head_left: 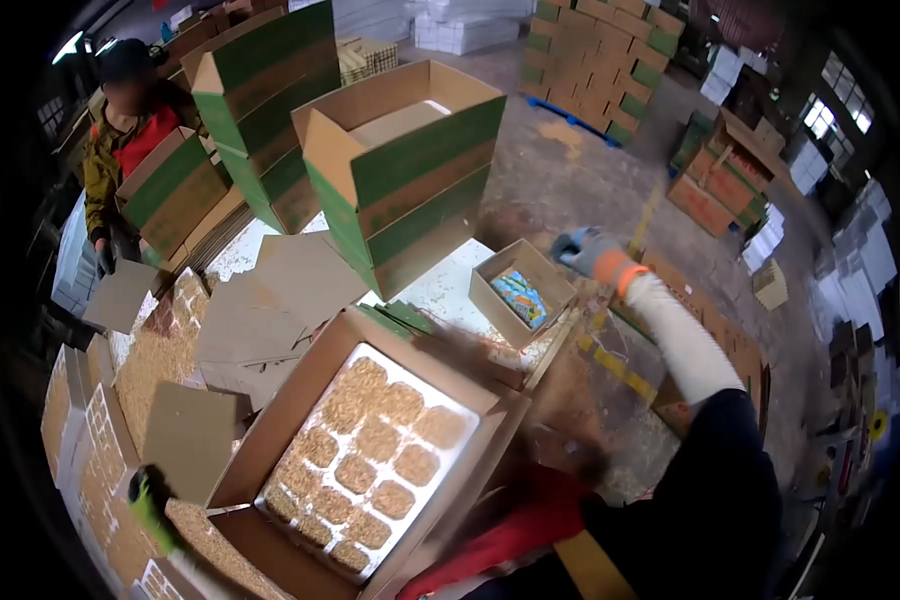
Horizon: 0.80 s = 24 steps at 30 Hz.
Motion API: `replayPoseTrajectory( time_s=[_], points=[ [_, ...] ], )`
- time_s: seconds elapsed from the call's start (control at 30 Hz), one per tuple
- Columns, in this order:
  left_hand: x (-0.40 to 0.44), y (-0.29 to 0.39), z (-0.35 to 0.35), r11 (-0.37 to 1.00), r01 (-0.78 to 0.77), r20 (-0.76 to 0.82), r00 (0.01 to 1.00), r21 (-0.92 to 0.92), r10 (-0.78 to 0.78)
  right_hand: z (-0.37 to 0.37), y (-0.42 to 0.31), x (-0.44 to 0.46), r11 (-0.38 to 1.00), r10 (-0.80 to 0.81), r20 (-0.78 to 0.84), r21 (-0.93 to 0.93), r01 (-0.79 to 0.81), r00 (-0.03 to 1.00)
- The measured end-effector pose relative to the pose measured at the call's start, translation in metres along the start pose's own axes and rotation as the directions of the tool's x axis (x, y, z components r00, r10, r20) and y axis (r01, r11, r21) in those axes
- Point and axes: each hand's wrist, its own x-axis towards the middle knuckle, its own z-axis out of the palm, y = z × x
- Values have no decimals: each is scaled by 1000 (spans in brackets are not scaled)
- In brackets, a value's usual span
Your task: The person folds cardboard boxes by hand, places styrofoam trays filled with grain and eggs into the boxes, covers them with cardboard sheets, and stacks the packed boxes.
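Right hand (587, 252) at two o'clock, left hand (150, 507) at eight: cannot tell either's grasp; small carton (492, 308) looks light, stiff, best held by opposite walls

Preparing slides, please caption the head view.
Gloved right hand near a small box of packets; a larger box holds a white tray.

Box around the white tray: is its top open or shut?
Open: nothing covers the box, and the white tray shows inside.
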Motion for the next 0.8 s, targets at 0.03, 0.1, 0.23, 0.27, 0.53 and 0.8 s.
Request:
replayPoseTrajectory(
  time_s=[0.03, 0.1, 0.23, 0.27, 0.53, 0.8],
  points=[
    [-26, 39, -12, 999, -8, 40, 999, 43, 6, 28, 3, 13, 1000, 9, 132, 24, -12, 991],
    [-23, 47, -77, 889, -242, -72, 954, 389, 291, 88, -3, 37, 990, -51, 212, -115, 77, 976],
    [-81, 166, -47, 830, -84, -143, 971, 552, 193, 290, 79, 93, 926, -93, 255, -333, 178, 962],
    [-86, 175, -47, 763, -195, -139, 927, 616, 349, 314, 102, 104, 926, -133, 259, -312, 213, 957],
    [-205, 248, 117, 334, -522, 81, 621, 785, 780, 74, 1, 38, 1000, -12, 136, 29, 8, 991],
    [-291, 298, 190, 79, -725, 430, 488, 684, 760, -46, -239, -52, 286, -699, -446, 543, 790, 560]
  ],
)
